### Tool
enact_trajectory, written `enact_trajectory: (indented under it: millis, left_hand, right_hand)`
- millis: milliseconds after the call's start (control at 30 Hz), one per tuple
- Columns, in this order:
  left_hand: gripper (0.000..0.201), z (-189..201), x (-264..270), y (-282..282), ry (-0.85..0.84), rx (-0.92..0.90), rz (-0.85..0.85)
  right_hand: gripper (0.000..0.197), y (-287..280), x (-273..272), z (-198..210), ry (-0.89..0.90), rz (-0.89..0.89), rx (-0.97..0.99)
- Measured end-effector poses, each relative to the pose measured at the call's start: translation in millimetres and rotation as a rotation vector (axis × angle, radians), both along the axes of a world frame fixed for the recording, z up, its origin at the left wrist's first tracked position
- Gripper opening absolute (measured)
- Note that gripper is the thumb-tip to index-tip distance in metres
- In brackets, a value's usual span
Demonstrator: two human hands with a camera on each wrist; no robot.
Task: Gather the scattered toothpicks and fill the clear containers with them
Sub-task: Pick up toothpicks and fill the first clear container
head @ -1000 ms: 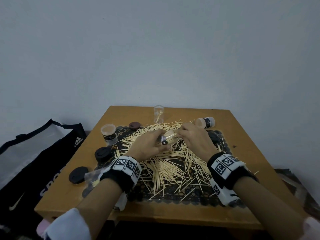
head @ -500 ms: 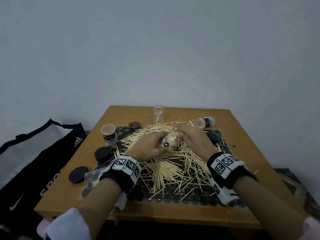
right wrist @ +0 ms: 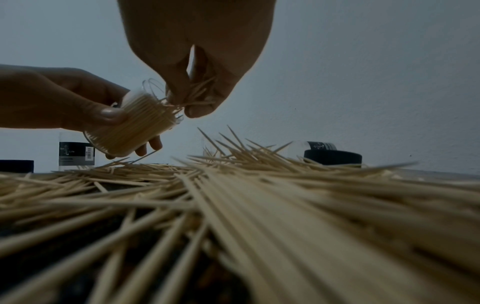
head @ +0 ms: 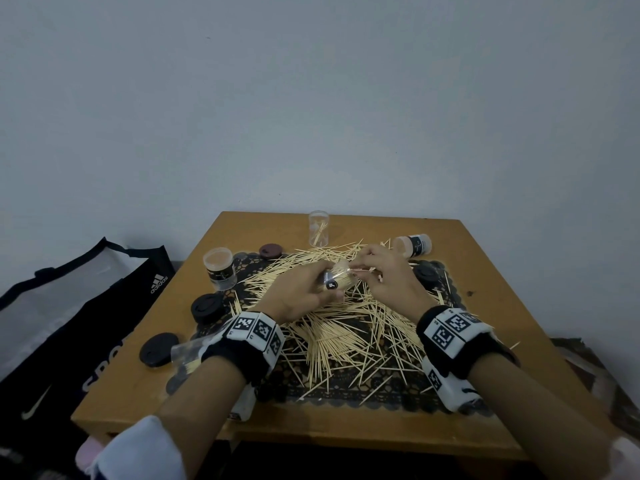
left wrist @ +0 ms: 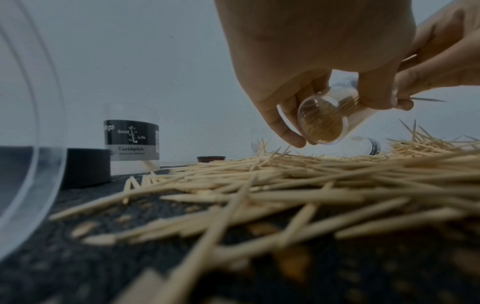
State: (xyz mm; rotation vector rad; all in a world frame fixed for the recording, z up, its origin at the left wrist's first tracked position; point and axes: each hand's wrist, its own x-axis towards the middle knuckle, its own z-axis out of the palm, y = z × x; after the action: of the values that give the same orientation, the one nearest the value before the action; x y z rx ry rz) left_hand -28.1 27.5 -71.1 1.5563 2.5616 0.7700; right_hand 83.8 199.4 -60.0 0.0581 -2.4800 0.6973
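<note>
Above a dark lace mat (head: 346,386) on a wooden table (head: 485,258), scattered toothpicks (head: 346,337) lie heaped. At left stand a labelled jar (head: 220,269) and black lids (head: 206,307). At centre, the left hand (head: 294,296) curls its fingers round a tilted clear container (head: 337,281), nearly packed. The right hand (head: 388,275) pinches a small bunch of picks (right wrist: 197,92) at its mouth. Farther right, another jar (head: 414,245) lies on its side.

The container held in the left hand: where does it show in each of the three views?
Head: container at centre, between both hands.
Left wrist: right of centre, upper half, clear base toward the camera.
Right wrist: left of centre, packed with toothpicks.
Shared landmark: the labelled jar.
</note>
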Motion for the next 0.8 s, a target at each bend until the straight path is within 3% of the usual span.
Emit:
enact_trajectory:
  millis: [100,267,500,667,800]
  left_hand:
    - [0.059,-1.5,-1.1,0.8,-0.010,0.006,0.004]
    - [0.057,-0.8,0.0,0.9,-0.023,0.002,-0.026]
    - [0.058,-0.4,-0.3,0.8,-0.052,0.000,-0.058]
    - [0.063,-0.3,-0.1,-0.1,-0.023,0.023,-0.023]
    - [0.072,-1.5,-1.5,0.3,-0.040,0.036,-0.045]
  right_hand:
    - [0.029,-0.9,0.4,-1.1,-0.003,0.001,0.042]
    - [0.020,1.1,1.8,2.8,0.127,-0.033,0.061]
    - [0.016,1.6,5.1,6.1,0.166,-0.069,-0.006]
    - [0.033,-2.6,5.3,7.1,0.065,-0.007,0.000]
    - [0.052,-5.0,5.6,8.1,-0.051,-0.016,-0.133]
